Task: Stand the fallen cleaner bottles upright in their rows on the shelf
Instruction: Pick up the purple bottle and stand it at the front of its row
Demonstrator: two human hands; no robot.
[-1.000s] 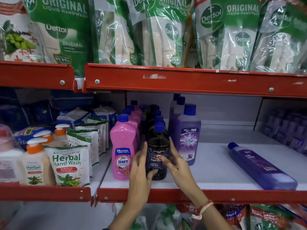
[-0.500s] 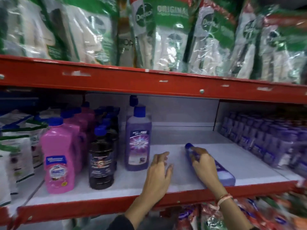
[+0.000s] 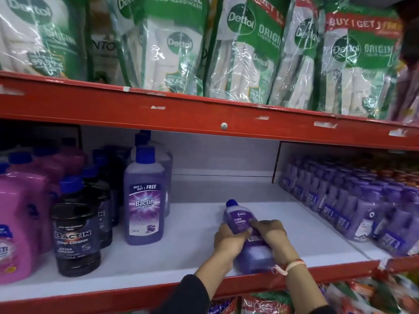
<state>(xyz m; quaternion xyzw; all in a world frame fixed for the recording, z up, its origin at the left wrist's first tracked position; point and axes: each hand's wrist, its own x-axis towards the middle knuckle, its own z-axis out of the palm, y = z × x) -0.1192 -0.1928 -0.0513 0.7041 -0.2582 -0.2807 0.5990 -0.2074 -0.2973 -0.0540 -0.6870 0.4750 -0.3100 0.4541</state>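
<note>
Above the red shelf beam [image 3: 204, 114] we see Dettol handwash refill pouches [image 3: 247, 48] standing in a row. Below that beam, at far right, we find small purple bottles [image 3: 353, 200] packed in close ranks beyond a white divider [image 3: 277, 162].

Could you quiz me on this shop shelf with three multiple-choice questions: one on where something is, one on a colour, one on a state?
1. Where is the fallen bottle?
A. right of the upright purple bottle
B. on the top shelf
C. behind the black bottle

2. What colour is its cap?
A. red
B. blue
C. white

3. What is its state?
A. upright
B. untouched
C. lying down, gripped by both hands

Answers:
1 A: it lies on the white shelf, further right.
2 B: the cap is blue.
3 C: the left hand and right hand clasp it.
</note>
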